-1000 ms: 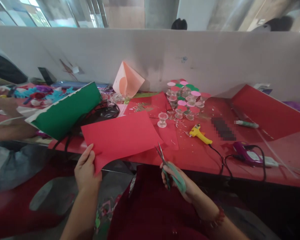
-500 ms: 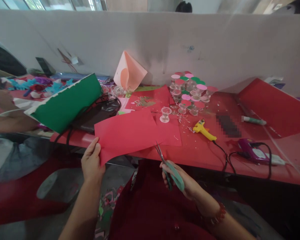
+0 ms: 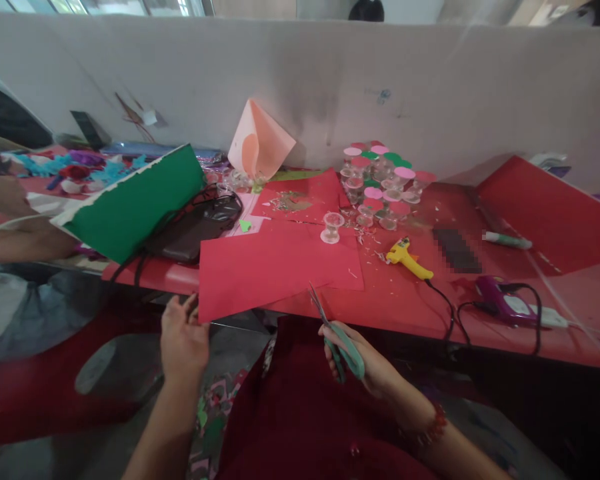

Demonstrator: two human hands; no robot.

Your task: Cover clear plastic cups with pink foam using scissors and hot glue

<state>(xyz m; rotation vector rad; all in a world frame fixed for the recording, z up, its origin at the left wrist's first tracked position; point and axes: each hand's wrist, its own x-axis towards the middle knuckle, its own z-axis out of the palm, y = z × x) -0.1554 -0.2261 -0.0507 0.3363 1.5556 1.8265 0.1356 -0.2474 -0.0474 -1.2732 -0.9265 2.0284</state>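
Note:
A sheet of red paper (image 3: 260, 267) lies across the table's front edge, its left end sticking out past it. At its lower left corner is my left hand (image 3: 185, 337), palm up, with fingers apart and loosely bent; the fingertips are near or just under the paper's edge. My right hand (image 3: 375, 370) is wrapped round the green handles of a pair of scissors (image 3: 347, 350). Their blades point up and away, with the tips by the sheet's lower right edge. Behind the paper stands a clear plastic spool-shaped cup (image 3: 333, 228).
Several cups topped with coloured discs (image 3: 380, 180) cluster at the back. On the right are a yellow glue gun (image 3: 409, 259), a purple power strip (image 3: 510, 303) and a leaning red board (image 3: 550, 220). A green board (image 3: 135, 207) and a dark bag (image 3: 195, 227) stand left, near another person's arm (image 3: 20, 233).
My left hand has loosened its hold on the red sheet and turned palm up. The sheet has dropped flatter onto the table and shifted slightly right. The scissors have barely moved.

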